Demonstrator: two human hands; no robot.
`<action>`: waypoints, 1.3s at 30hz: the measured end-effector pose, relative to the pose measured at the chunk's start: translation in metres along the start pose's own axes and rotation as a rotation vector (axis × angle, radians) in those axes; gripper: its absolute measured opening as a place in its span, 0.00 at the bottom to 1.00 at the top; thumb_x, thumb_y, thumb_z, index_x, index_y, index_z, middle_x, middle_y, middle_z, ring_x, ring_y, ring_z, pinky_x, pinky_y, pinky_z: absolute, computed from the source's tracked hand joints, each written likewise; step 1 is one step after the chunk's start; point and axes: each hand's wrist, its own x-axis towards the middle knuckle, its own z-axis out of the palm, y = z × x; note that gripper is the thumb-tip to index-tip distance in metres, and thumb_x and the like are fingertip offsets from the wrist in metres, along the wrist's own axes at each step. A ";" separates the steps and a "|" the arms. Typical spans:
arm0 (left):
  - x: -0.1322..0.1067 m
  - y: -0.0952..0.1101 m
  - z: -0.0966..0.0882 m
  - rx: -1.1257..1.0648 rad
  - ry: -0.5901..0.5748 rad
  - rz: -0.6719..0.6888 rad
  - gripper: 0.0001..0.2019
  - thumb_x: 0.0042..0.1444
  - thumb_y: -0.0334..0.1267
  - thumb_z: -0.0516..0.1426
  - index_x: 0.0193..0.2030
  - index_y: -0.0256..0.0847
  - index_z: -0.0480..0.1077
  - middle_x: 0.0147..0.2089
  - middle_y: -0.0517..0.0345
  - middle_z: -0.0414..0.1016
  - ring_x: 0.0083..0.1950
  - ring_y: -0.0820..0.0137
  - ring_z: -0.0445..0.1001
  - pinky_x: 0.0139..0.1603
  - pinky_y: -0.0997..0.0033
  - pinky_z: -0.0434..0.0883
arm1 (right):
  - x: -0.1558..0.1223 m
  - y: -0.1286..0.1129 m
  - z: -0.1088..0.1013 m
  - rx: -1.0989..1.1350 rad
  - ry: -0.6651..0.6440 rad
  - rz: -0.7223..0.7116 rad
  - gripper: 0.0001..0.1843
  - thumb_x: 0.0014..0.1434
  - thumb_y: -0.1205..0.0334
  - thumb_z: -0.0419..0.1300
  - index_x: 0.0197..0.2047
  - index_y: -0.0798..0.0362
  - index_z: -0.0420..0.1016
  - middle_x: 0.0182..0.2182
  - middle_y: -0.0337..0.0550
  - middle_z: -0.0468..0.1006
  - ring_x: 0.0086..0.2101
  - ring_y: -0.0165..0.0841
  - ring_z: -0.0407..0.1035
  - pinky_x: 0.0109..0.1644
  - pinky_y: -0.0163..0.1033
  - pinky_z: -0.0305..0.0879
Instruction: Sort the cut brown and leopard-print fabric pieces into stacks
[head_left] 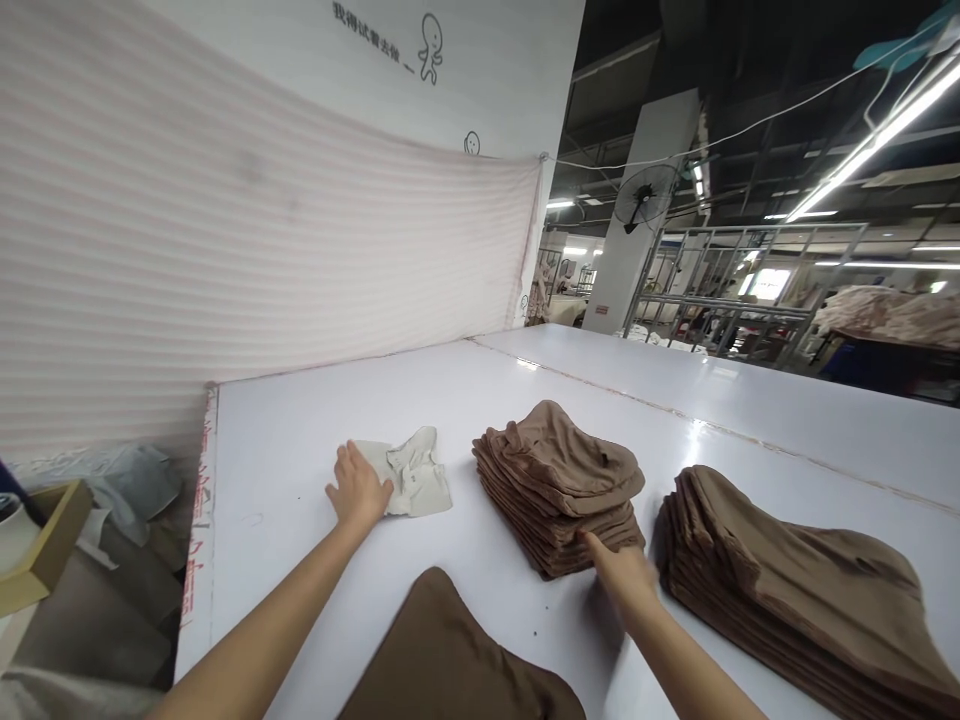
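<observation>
Nearest the camera, a dark brown piece (450,660) is lying flat at the front edge of the white surface (300,420), not yet touched by either hand. Just beyond it, the right hand (622,575) is reaching toward the near corner of the middle brown stack (559,490), fingers extended and apart, touching its lower layers but not clamped on anything. That stack is already looking built up, many folded pieces high, with a rumpled one sitting loose on top. To its right, well apart from both hands, a second brown stack (787,590) is lying longer and equally thick, so a good share of the folding seems done. Further left, the left hand (358,490) is pressing flat, fingers spread, on the edge of a small pale cloth (412,475), which is lying crumpled and apparently not yet sorted. Beyond, a striped fabric (225,230) is hanging as a backdrop, and a fan (645,198) is mounted on a far pillar.
</observation>
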 end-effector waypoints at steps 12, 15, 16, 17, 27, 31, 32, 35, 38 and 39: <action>-0.033 0.013 0.065 0.309 -0.549 0.644 0.24 0.60 0.50 0.50 0.60 0.42 0.60 0.66 0.50 0.54 0.67 0.56 0.50 0.64 0.41 0.45 | -0.024 -0.061 0.029 -0.967 0.039 -0.965 0.53 0.40 0.53 0.70 0.65 0.50 0.48 0.66 0.58 0.43 0.63 0.59 0.35 0.62 0.66 0.33; -0.043 0.021 0.070 0.317 -0.561 0.703 0.24 0.59 0.50 0.50 0.59 0.42 0.61 0.65 0.50 0.56 0.66 0.56 0.52 0.62 0.42 0.49 | -0.008 -0.060 0.052 -1.082 0.074 -0.675 0.49 0.46 0.55 0.68 0.65 0.50 0.47 0.62 0.57 0.54 0.55 0.54 0.58 0.51 0.62 0.62; -0.045 0.023 0.071 0.320 -0.563 0.715 0.25 0.58 0.51 0.51 0.59 0.43 0.60 0.65 0.49 0.56 0.66 0.56 0.51 0.62 0.42 0.49 | -0.004 -0.057 0.056 -1.093 0.086 -0.629 0.44 0.51 0.56 0.65 0.65 0.49 0.47 0.60 0.56 0.57 0.52 0.49 0.62 0.47 0.56 0.67; -0.046 0.024 0.072 0.322 -0.567 0.724 0.26 0.57 0.52 0.52 0.60 0.44 0.60 0.66 0.49 0.55 0.66 0.55 0.51 0.62 0.42 0.48 | 0.000 -0.054 0.058 -1.095 0.097 -0.611 0.39 0.54 0.58 0.62 0.64 0.48 0.48 0.59 0.54 0.60 0.49 0.45 0.65 0.44 0.52 0.69; -0.050 0.029 0.073 0.310 -0.604 0.778 0.29 0.52 0.55 0.53 0.59 0.46 0.62 0.66 0.49 0.56 0.66 0.55 0.51 0.62 0.43 0.48 | 0.030 -0.029 0.025 -0.871 0.142 -0.654 0.27 0.59 0.60 0.57 0.60 0.54 0.55 0.41 0.45 0.72 0.39 0.35 0.70 0.40 0.44 0.70; -0.057 0.046 0.084 0.309 -0.604 0.836 0.27 0.52 0.52 0.55 0.57 0.43 0.63 0.63 0.47 0.59 0.63 0.54 0.55 0.60 0.41 0.52 | 0.031 -0.044 -0.001 -0.706 0.171 -0.632 0.29 0.59 0.56 0.56 0.60 0.56 0.53 0.41 0.46 0.73 0.37 0.34 0.71 0.39 0.43 0.69; -0.059 0.051 0.087 0.313 -0.603 0.850 0.27 0.52 0.52 0.56 0.56 0.42 0.64 0.62 0.47 0.60 0.63 0.53 0.56 0.59 0.41 0.54 | 0.029 -0.049 -0.005 -0.672 0.183 -0.635 0.29 0.59 0.56 0.56 0.60 0.57 0.53 0.42 0.46 0.73 0.37 0.34 0.71 0.39 0.44 0.69; -0.063 0.063 0.093 0.324 -0.606 0.907 0.23 0.53 0.49 0.57 0.53 0.41 0.66 0.58 0.48 0.65 0.60 0.55 0.60 0.57 0.42 0.57 | 0.020 -0.059 -0.008 -0.609 0.198 -0.670 0.31 0.58 0.57 0.56 0.61 0.56 0.51 0.45 0.48 0.71 0.40 0.36 0.70 0.42 0.45 0.68; -0.064 0.068 0.095 0.327 -0.602 0.954 0.20 0.53 0.47 0.56 0.51 0.41 0.68 0.55 0.48 0.68 0.58 0.54 0.61 0.56 0.40 0.57 | 0.014 -0.061 -0.001 -0.602 0.177 -0.718 0.32 0.57 0.59 0.57 0.61 0.56 0.50 0.46 0.48 0.70 0.42 0.37 0.69 0.43 0.45 0.67; -0.064 0.068 0.095 0.326 -0.597 0.960 0.20 0.52 0.47 0.56 0.51 0.42 0.68 0.54 0.48 0.68 0.58 0.53 0.61 0.56 0.39 0.57 | 0.013 -0.059 0.002 -0.608 0.169 -0.724 0.32 0.56 0.60 0.57 0.61 0.56 0.50 0.45 0.47 0.70 0.41 0.37 0.69 0.43 0.45 0.67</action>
